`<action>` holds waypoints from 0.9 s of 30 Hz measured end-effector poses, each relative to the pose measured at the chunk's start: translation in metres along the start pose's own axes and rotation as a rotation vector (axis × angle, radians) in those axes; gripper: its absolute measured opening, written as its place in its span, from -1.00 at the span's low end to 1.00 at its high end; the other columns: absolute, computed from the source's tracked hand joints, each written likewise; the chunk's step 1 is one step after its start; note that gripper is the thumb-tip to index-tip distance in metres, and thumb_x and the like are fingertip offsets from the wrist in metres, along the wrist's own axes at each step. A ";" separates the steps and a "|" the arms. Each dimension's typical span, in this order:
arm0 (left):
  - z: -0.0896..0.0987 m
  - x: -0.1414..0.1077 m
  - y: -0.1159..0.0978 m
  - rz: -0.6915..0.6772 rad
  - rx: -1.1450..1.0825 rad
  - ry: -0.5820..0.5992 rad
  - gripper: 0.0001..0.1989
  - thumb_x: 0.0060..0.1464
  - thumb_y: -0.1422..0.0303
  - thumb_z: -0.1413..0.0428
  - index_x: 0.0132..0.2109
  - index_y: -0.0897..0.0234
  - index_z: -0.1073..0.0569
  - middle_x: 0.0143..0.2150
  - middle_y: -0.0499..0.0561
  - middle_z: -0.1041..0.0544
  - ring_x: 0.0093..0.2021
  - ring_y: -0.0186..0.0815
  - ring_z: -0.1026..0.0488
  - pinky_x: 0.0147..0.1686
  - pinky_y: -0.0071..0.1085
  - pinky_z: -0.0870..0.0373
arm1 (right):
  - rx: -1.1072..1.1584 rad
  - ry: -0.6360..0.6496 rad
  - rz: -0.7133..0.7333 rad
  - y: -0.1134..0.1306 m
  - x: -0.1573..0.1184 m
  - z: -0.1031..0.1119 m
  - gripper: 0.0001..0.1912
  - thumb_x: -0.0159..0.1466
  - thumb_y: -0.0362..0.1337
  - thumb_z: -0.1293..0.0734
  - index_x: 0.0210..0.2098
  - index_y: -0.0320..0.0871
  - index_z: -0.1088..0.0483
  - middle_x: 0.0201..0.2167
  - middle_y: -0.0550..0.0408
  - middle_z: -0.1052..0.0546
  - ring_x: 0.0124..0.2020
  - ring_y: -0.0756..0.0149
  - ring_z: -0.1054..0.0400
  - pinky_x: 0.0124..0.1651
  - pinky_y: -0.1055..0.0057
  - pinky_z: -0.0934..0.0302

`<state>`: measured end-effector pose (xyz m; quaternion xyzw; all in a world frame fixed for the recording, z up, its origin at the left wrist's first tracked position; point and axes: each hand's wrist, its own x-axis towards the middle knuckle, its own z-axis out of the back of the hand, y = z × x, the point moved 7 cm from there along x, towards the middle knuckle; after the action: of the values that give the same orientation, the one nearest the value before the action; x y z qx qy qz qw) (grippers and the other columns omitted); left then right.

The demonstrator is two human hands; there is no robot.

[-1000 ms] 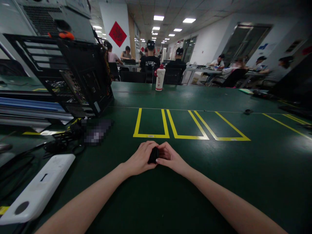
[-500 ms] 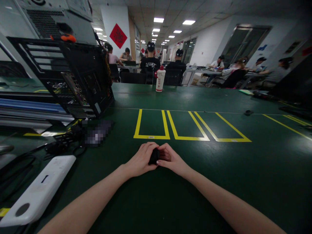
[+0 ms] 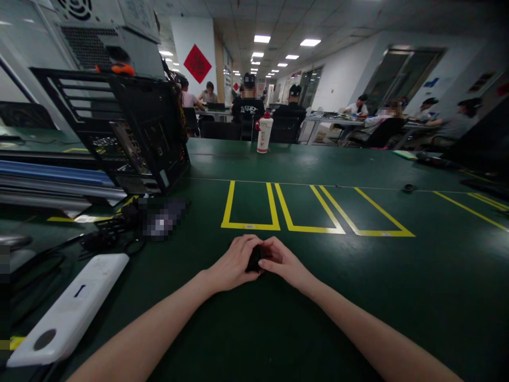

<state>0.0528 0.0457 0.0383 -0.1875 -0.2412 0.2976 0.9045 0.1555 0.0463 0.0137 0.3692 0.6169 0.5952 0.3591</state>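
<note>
A small black object (image 3: 254, 260), box-like as far as it shows, sits between my two hands just above or on the green tabletop (image 3: 262, 329). My left hand (image 3: 237, 261) wraps its fingers and thumb around the object's left side. From the right, my right hand (image 3: 284, 263) pinches it, thumb in front and fingers bent behind. Most of the object is covered by the fingers, so its exact kind cannot be made out. Both hands are in front of the yellow tape outlines (image 3: 250, 227).
A black computer case (image 3: 147, 132) stands at the left, near dark cables (image 3: 93, 239) and a long white device (image 3: 71, 307). A white and red bottle (image 3: 264, 135) stands at the table's far side. A small dark ring-like item (image 3: 408, 188) lies right. People sit beyond.
The whole view has shifted slightly, with the scene appearing a little lower and to the right. Both hands keep their grip on the black object.
</note>
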 end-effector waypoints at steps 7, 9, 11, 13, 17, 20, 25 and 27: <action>0.002 0.000 -0.002 0.001 0.014 0.009 -0.42 -0.02 0.34 -0.12 0.10 0.22 -0.03 0.09 0.14 -0.18 0.09 -0.10 -0.18 0.05 -0.06 -0.15 | -0.016 -0.031 -0.002 0.002 -0.002 0.001 -0.77 0.14 -0.23 -0.30 -0.23 -0.10 -0.21 -0.18 0.10 -0.35 -0.13 0.26 -0.31 -0.11 0.21 -0.25; 0.003 0.000 -0.004 -0.008 0.006 0.013 -0.44 0.00 0.31 -0.10 0.11 0.21 -0.03 0.09 0.14 -0.18 0.09 -0.09 -0.17 0.05 -0.05 -0.15 | -0.056 -0.071 -0.022 0.003 -0.002 0.003 -0.80 0.17 -0.20 -0.27 -0.23 -0.10 -0.22 -0.20 0.10 -0.36 -0.15 0.26 -0.31 -0.11 0.20 -0.25; 0.003 0.000 -0.003 -0.002 0.004 0.016 -0.44 0.00 0.30 -0.10 0.11 0.20 -0.03 0.10 0.14 -0.18 0.09 -0.08 -0.18 0.03 -0.05 -0.17 | -0.085 -0.089 -0.045 0.003 -0.001 0.004 -0.77 0.17 -0.20 -0.27 -0.19 -0.10 -0.23 -0.18 0.10 -0.36 -0.11 0.25 -0.29 -0.05 0.19 -0.21; 0.002 0.000 -0.002 0.004 0.010 0.016 -0.42 0.00 0.30 -0.10 0.11 0.20 -0.02 0.10 0.13 -0.18 0.09 -0.09 -0.18 0.02 -0.07 -0.18 | -0.095 -0.088 -0.070 0.002 0.000 0.005 -0.71 0.16 -0.21 -0.29 -0.14 -0.10 -0.21 -0.16 0.08 -0.35 -0.07 0.24 -0.27 0.00 0.17 -0.17; 0.001 -0.001 0.001 0.023 0.007 0.016 -0.43 -0.01 0.32 -0.11 0.10 0.20 -0.03 0.10 0.13 -0.17 0.07 -0.11 -0.19 0.01 -0.09 -0.20 | -0.034 -0.022 -0.049 0.001 -0.001 0.004 -0.69 0.11 -0.25 -0.33 -0.18 -0.11 -0.21 -0.14 0.09 -0.34 -0.06 0.25 -0.27 0.02 0.15 -0.17; 0.000 -0.001 0.001 0.033 0.003 0.019 -0.43 -0.03 0.34 -0.12 0.09 0.21 -0.05 0.10 0.13 -0.17 0.08 -0.12 -0.18 0.01 -0.10 -0.21 | 0.026 0.035 0.000 0.002 -0.002 0.001 -0.64 0.04 -0.31 -0.39 -0.22 -0.11 -0.18 -0.14 0.11 -0.33 -0.06 0.27 -0.28 0.03 0.17 -0.16; 0.002 0.000 -0.002 -0.003 0.020 0.008 -0.42 -0.03 0.33 -0.12 0.09 0.25 -0.04 0.09 0.15 -0.18 0.09 -0.13 -0.17 0.06 -0.12 -0.15 | 0.004 -0.033 0.018 0.001 0.000 0.003 -0.78 0.14 -0.24 -0.31 -0.25 -0.12 -0.20 -0.22 0.12 -0.36 -0.15 0.30 -0.30 -0.07 0.23 -0.21; 0.003 0.001 -0.004 -0.021 0.029 0.006 -0.42 -0.02 0.33 -0.12 0.10 0.26 -0.04 0.08 0.15 -0.19 0.10 -0.13 -0.16 0.08 -0.12 -0.12 | -0.035 -0.069 0.010 0.000 0.001 0.005 -0.79 0.16 -0.22 -0.29 -0.23 -0.11 -0.21 -0.22 0.12 -0.36 -0.14 0.29 -0.30 -0.08 0.24 -0.21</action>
<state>0.0539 0.0436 0.0427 -0.1727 -0.2363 0.2909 0.9109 0.1592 0.0493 0.0137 0.3863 0.5917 0.5945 0.3838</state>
